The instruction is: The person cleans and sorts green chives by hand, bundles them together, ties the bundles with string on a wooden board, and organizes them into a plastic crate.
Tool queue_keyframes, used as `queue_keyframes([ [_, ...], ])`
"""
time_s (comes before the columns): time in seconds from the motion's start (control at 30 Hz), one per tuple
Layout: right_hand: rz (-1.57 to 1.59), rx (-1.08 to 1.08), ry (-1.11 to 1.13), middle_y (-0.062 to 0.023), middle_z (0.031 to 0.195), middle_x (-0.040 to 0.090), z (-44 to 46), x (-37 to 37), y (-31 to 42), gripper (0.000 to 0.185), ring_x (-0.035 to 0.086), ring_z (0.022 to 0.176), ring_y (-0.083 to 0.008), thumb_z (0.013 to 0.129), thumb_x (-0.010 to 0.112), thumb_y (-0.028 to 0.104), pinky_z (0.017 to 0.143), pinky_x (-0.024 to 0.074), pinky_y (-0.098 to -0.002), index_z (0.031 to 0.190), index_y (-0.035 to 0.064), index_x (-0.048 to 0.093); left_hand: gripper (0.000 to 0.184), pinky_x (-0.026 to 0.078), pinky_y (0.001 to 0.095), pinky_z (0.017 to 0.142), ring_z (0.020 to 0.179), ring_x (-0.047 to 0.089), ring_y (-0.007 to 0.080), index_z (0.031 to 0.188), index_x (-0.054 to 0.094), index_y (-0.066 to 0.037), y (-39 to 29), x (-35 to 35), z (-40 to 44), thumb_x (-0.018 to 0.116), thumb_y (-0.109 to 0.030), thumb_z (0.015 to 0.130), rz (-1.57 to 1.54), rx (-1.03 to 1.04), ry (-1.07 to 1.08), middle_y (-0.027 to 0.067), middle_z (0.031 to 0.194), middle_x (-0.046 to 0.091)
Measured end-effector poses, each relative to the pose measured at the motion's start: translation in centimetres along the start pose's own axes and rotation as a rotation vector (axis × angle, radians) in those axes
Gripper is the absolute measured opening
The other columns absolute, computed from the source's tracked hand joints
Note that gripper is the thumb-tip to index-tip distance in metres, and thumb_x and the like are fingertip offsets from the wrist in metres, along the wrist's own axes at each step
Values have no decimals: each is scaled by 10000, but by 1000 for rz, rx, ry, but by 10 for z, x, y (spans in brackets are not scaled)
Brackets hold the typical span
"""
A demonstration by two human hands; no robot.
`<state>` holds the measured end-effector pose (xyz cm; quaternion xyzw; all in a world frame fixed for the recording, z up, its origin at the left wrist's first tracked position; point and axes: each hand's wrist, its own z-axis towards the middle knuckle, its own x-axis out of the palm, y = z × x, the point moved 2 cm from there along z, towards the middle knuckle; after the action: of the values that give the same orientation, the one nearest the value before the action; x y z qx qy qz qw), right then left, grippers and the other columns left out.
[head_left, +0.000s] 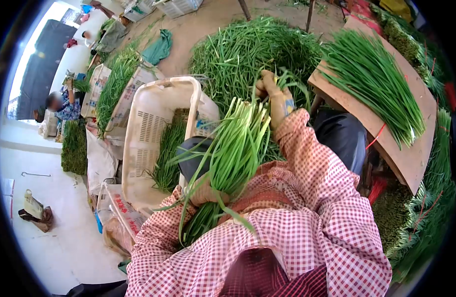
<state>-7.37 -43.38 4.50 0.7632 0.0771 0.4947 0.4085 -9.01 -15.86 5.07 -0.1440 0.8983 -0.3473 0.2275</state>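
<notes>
A thick bunch of garlic chives [240,143], pale stalk ends pointing up and away, stands over my lap. My left hand [206,193], in a tan glove, is wrapped round its lower part, and the leaf tips hang below. Beyond the bunch, my gloved right hand [273,94] is closed at the near edge of a large heap of loose chives [247,49]. A few loose leaves [292,81] stick out of its fingers, which are partly hidden. A gap shows between the right hand and the bunch's stalk ends.
At left a white plastic crate [148,123] holds some chives. On the right, a large chive bundle [376,79] lies on a brown board [416,158]; red-tied bundles [435,193] are stacked beside it. A person [64,104] works at far left by more crates [126,94].
</notes>
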Motion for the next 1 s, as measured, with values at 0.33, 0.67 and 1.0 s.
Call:
queue_keyframes([
  [0.33, -218, -140, -310, 9, 594, 439, 81, -53, 101, 230, 406, 468, -129, 884, 605, 285, 441, 378, -291, 866, 58, 579, 631, 415, 371, 993, 1158, 523, 263, 1338, 428, -39, 40, -20, 13, 663, -151, 764, 665, 499, -4, 115, 1281, 556],
  [0.67, 395, 392, 274, -129, 1084, 587, -51, -17, -31, 778, 606, 949, -242, 768, 594, 684, 767, 554, -451, 1209, 50, 490, 855, 499, 401, 826, 974, 608, 326, 1452, 225, -55, -79, -35, 22, 695, -139, 742, 830, 601, -601, 215, 1210, 548],
  [1.0, -213, 261, 572, -128, 1248, 566, -72, -2, -5, 823, 651, 856, -194, 749, 725, -33, 610, 542, -313, 1443, 128, 312, 823, 527, 429, 596, 754, 619, 388, 1425, 245, -30, -65, -8, -26, 678, -74, 726, 892, 571, -766, 258, 1168, 535],
])
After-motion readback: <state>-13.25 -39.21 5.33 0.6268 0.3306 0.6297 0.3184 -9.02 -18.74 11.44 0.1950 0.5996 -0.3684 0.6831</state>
